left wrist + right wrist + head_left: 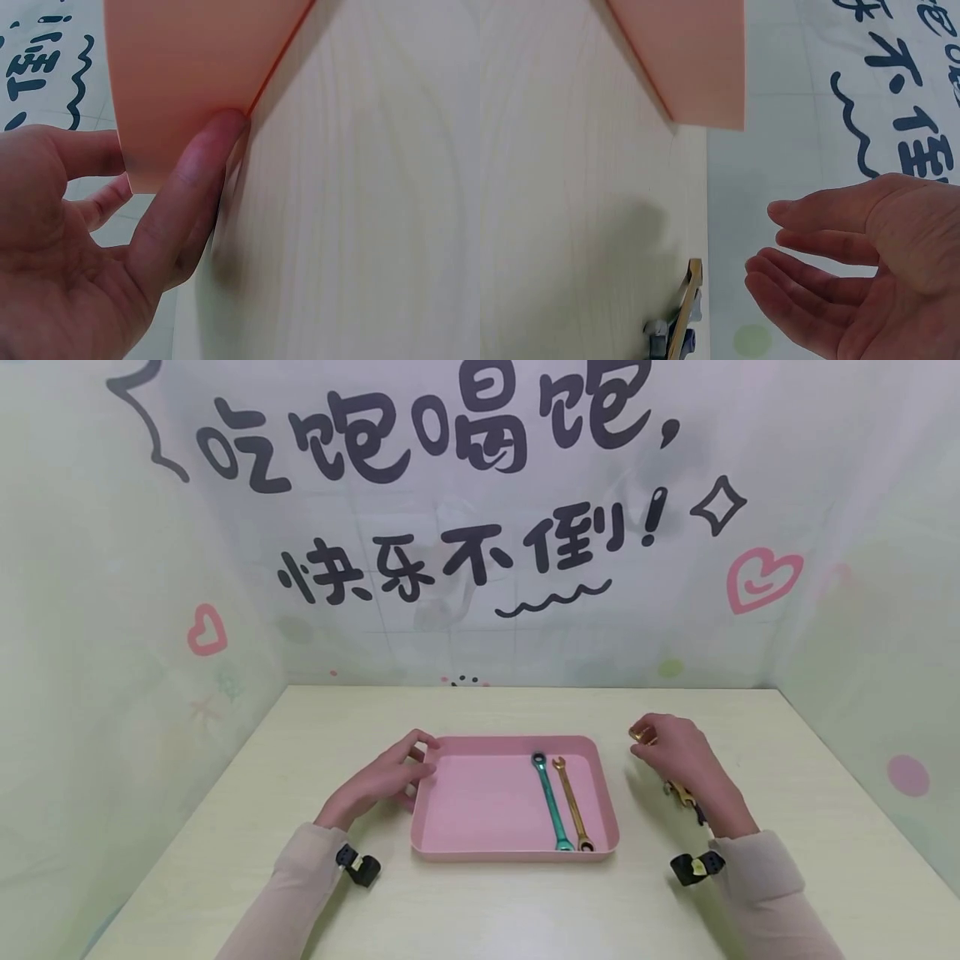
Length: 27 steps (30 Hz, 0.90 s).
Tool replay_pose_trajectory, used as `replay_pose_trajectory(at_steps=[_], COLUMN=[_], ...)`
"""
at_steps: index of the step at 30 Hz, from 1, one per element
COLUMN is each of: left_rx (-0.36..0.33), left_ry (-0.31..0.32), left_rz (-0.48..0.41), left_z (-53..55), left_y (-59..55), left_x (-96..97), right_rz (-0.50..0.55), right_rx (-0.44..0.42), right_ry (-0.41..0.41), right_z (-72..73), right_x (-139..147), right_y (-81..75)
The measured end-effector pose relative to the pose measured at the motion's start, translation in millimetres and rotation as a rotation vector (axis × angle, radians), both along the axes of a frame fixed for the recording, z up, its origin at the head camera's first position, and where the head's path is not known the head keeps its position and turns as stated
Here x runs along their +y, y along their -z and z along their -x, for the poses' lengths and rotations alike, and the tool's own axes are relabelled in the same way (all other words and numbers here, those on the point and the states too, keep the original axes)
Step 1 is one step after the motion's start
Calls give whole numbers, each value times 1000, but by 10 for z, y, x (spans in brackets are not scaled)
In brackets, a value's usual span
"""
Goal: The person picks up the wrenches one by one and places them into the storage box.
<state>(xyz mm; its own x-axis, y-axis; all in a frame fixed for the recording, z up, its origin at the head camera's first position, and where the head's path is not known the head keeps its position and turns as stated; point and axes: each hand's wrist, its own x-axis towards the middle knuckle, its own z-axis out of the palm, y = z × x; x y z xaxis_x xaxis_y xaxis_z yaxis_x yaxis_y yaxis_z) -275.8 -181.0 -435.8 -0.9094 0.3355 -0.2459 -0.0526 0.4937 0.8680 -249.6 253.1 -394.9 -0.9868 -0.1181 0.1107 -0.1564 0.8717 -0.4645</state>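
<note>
A pink tray [480, 857] lies on the table, holding a green wrench [552, 802] and a gold wrench [573, 802] side by side at its right end. My left hand [386, 774] grips the tray's left wall near the far corner. In the left wrist view, fingers hook over the rim and a fingertip [225, 131] presses low on the outside. Right of the tray, my right hand [678, 756] hovers over more wrenches [681, 793], partly hiding them. The right wrist view shows its fingers loosely bent, holding nothing, beside a gold wrench [684, 315] and darker metal pieces.
The pale wooden table [510, 910] ends at a printed cloth backdrop [480, 652] with large dark lettering. Cloth also hangs along both sides. A small black camera is strapped at each wrist.
</note>
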Motion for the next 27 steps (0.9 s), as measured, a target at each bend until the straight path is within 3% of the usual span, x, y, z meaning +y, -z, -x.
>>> replay_pose_trajectory(at_steps=[10, 27], left_rx=[-5, -13], left_ry=[-7, -16], left_rz=[-3, -6], left_z=[-2, 18], left_y=[-1, 17], left_x=[2, 2], right_rz=[-56, -31], right_rx=[-119, -156], right_ry=[39, 105], right_z=[19, 81], right_x=[161, 290], right_y=[63, 259])
